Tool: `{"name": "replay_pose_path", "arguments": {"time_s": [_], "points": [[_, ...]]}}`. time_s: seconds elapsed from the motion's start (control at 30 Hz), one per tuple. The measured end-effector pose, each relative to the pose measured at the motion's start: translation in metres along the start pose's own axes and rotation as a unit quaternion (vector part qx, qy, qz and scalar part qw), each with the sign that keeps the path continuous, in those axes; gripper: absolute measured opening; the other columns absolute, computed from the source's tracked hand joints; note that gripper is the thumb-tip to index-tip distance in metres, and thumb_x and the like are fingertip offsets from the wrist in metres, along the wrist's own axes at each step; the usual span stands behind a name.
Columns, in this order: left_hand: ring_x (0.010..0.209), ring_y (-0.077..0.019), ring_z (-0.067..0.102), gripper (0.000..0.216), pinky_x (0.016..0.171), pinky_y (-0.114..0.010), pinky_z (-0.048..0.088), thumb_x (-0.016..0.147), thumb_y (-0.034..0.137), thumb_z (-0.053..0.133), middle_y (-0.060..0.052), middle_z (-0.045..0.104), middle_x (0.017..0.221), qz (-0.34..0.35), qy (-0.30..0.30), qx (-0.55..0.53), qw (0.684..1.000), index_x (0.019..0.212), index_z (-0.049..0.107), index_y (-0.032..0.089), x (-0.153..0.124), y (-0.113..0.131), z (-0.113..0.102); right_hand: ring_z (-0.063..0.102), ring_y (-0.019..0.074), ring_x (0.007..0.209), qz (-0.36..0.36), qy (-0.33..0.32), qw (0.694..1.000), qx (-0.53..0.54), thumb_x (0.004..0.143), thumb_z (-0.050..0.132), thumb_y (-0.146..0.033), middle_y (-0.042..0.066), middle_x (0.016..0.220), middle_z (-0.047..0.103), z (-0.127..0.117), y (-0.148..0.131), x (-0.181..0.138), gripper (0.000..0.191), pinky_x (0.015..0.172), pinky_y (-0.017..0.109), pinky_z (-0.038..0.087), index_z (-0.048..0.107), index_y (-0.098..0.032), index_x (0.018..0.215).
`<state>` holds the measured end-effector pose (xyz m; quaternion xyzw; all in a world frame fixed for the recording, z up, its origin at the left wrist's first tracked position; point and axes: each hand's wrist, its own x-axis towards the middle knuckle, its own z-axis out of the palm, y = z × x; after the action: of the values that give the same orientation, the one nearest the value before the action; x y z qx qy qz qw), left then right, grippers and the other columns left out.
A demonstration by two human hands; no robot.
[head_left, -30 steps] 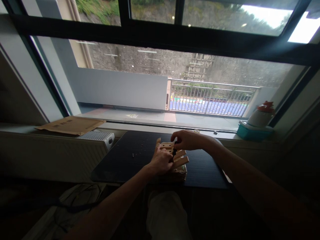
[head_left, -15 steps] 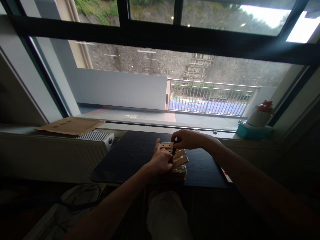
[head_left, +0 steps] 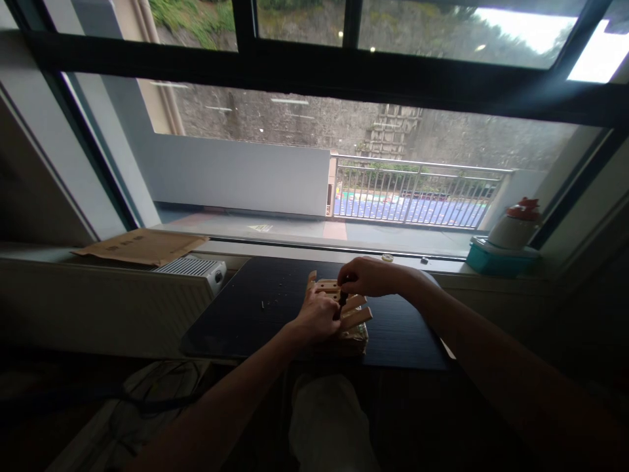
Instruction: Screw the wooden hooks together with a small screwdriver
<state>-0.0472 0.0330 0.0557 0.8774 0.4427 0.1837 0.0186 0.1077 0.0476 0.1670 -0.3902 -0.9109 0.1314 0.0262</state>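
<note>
My right hand [head_left: 361,275] is closed round the top of a dark, slim tool [head_left: 343,297], which looks like a screwdriver. The tool stands nearly upright, and its tip is hidden behind my left fingers. My left hand [head_left: 318,316] grips a small assembly of light wooden slats [head_left: 358,318] with holes in them, close beside the tool. A worn box-like block [head_left: 354,342] lies beneath the slats. Another wooden piece [head_left: 312,278] juts up behind my left hand.
The dark table [head_left: 236,321] carries small bits [head_left: 262,305] on its left. A radiator [head_left: 191,295] with a brown paper envelope [head_left: 142,245] stands at left. On the sill are a teal box [head_left: 496,259], a bottle [head_left: 515,226] and a small round object [head_left: 388,257].
My right hand has shifted slightly on the tool's top, its fingers curled a little differently. My left hand and the slats hold their place. The view has moved slightly.
</note>
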Motion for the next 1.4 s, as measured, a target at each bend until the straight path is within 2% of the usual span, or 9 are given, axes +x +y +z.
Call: {"name": "replay_pose_path", "arguments": {"time_s": [0.23,0.33,0.43,0.53,0.8,0.93,1.03,1.27,1.4], "points": [[0.097,-0.0262,0.054,0.022,0.107,-0.054,0.001,0.072,0.035,0.054,-0.004,0.064,0.072,-0.007,0.004,0.003,1.0,0.062,0.064,0.019,0.0,0.001,0.0,0.049,0.0089,0.055,0.045,0.052,0.997,-0.043,0.08,0.05,-0.037,0.003,0.069,0.064,0.007,0.001,0.006,0.028,0.048,0.02,0.031,0.068,-0.014,0.083],[0.096,-0.0259,0.054,0.022,0.107,-0.054,0.0,0.072,0.035,0.054,-0.003,0.064,0.071,-0.011,0.005,-0.004,1.0,0.06,0.063,0.019,0.0,0.001,0.0,0.05,0.0095,0.058,0.035,0.045,0.997,-0.049,0.079,0.052,-0.037,0.003,0.076,0.065,0.002,-0.001,0.005,0.027,0.049,0.02,0.031,0.068,-0.016,0.088],[0.102,-0.0272,0.05,0.02,0.107,-0.054,0.001,0.072,0.036,0.056,-0.004,0.066,0.08,-0.011,0.011,-0.013,1.0,0.063,0.064,0.019,0.0,0.0,0.001,0.051,0.0088,0.06,0.008,0.026,0.999,-0.028,0.077,0.053,-0.028,0.002,0.083,0.066,-0.004,-0.005,0.002,0.025,0.05,0.019,0.032,0.067,-0.02,0.096],[0.105,-0.0277,0.049,0.02,0.107,-0.053,0.001,0.072,0.036,0.055,-0.004,0.066,0.083,-0.011,0.018,-0.018,1.0,0.066,0.066,0.02,0.0,-0.001,0.002,0.049,0.0082,0.058,0.007,0.026,0.999,-0.027,0.076,0.052,-0.023,0.002,0.079,0.066,-0.004,-0.006,0.0,0.024,0.05,0.019,0.031,0.068,-0.019,0.093],[0.094,-0.0252,0.055,0.026,0.107,-0.053,0.0,0.074,0.038,0.052,-0.004,0.065,0.075,-0.007,0.019,-0.002,1.0,0.061,0.064,0.019,0.0,0.0,0.002,0.05,0.0101,0.059,0.049,0.062,0.994,-0.077,0.08,0.052,-0.036,0.004,0.074,0.065,0.005,-0.005,0.004,0.027,0.05,0.021,0.03,0.068,-0.016,0.088],[0.098,-0.0259,0.053,0.025,0.107,-0.052,0.004,0.073,0.039,0.054,-0.004,0.066,0.08,-0.013,0.02,-0.005,1.0,0.063,0.065,0.019,0.0,-0.002,0.003,0.051,0.0093,0.061,0.021,0.052,0.998,-0.036,0.079,0.054,-0.034,0.003,0.083,0.066,-0.001,-0.006,0.002,0.023,0.05,0.02,0.031,0.067,-0.02,0.092],[0.101,-0.0266,0.051,0.022,0.107,-0.052,0.005,0.072,0.038,0.055,-0.004,0.066,0.08,-0.014,0.022,-0.01,1.0,0.065,0.065,0.02,0.0,-0.002,0.004,0.051,0.0089,0.06,0.008,0.052,0.998,-0.02,0.079,0.053,-0.03,0.002,0.08,0.066,-0.001,-0.005,0.001,0.022,0.051,0.019,0.032,0.067,-0.019,0.091],[0.092,-0.0237,0.055,0.023,0.107,-0.052,0.003,0.074,0.036,0.052,-0.002,0.064,0.071,0.003,0.018,-0.007,1.0,0.063,0.063,0.02,-0.001,-0.001,0.004,0.049,0.0095,0.057,0.065,0.095,0.992,-0.047,0.083,0.048,-0.037,0.004,0.074,0.064,0.009,0.0,0.005,0.029,0.05,0.022,0.029,0.066,-0.014,0.086],[0.093,-0.0245,0.055,0.024,0.107,-0.052,0.003,0.074,0.038,0.054,-0.003,0.065,0.072,-0.004,0.022,0.0,1.0,0.062,0.063,0.02,0.0,-0.002,0.004,0.049,0.0092,0.059,0.016,0.066,0.997,-0.028,0.079,0.052,-0.032,0.003,0.08,0.065,0.003,-0.001,0.004,0.025,0.05,0.021,0.03,0.066,-0.018,0.095]]}}
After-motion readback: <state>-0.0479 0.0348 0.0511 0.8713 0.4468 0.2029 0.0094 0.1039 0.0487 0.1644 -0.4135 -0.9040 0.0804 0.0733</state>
